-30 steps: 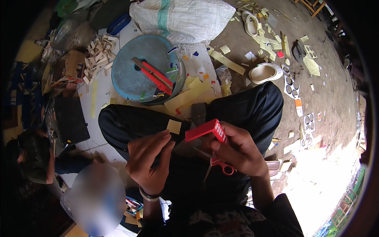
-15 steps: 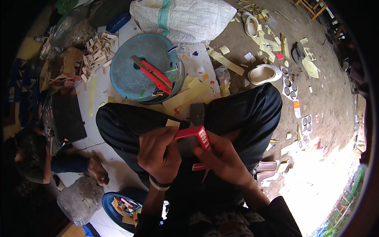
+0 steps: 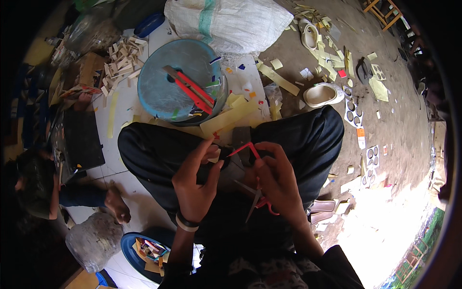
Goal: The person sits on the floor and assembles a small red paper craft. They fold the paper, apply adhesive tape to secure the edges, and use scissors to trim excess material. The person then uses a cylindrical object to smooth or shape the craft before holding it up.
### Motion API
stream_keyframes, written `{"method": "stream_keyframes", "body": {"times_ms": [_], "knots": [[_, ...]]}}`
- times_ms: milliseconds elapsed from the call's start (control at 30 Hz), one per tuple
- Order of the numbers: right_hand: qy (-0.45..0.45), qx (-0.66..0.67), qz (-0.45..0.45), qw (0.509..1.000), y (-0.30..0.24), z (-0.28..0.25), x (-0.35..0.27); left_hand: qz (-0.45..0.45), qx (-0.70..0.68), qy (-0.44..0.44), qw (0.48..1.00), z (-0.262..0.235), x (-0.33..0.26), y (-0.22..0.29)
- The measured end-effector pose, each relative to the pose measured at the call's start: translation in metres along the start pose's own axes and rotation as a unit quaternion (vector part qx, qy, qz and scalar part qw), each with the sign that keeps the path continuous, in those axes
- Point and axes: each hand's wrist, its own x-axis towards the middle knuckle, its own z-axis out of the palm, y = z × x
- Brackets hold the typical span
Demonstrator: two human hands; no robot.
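Note:
A bent red card piece [image 3: 243, 148], thin and seen nearly edge-on, is pinched between the thumb and fingers of my right hand [image 3: 280, 180]. Below that hand is a pair of scissors [image 3: 257, 196] with red handles and spread blades; I cannot tell whether my fingers hold them or they rest on my lap. My left hand [image 3: 196, 176] is open just left of the card, thumb and fingers apart, with nothing seen in it. Behind its fingertips a small yellow paper piece [image 3: 215, 156] shows over my dark trousers.
Ahead, a round blue-grey tub [image 3: 154, 91] bears a red utility knife [image 3: 195, 91]. Wooden blocks [image 3: 122, 62] lie left of it, a white sack [image 3: 231, 24] beyond. A blue basin [image 3: 127, 250] holds scraps. Another person's foot [image 3: 115, 204] is at left; pale clogs [image 3: 323, 95] stand right.
My left hand has let go of the red card and opened. The card has turned from its lettered face to a thin edge in my right hand, and the scissors show more fully.

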Motion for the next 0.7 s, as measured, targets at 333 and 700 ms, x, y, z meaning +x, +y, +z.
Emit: {"method": "stream_keyframes", "body": {"times_ms": [333,700], "knots": [[0.007,-0.205,-0.103,0.973,0.009,0.011,0.002,0.032,0.099,-0.069,0.992,0.026,0.0,-0.015],[-0.024,-0.181,-0.06,0.981,-0.006,0.002,0.008,0.05,0.041,-0.087,0.994,0.026,-0.006,-0.029]]}}
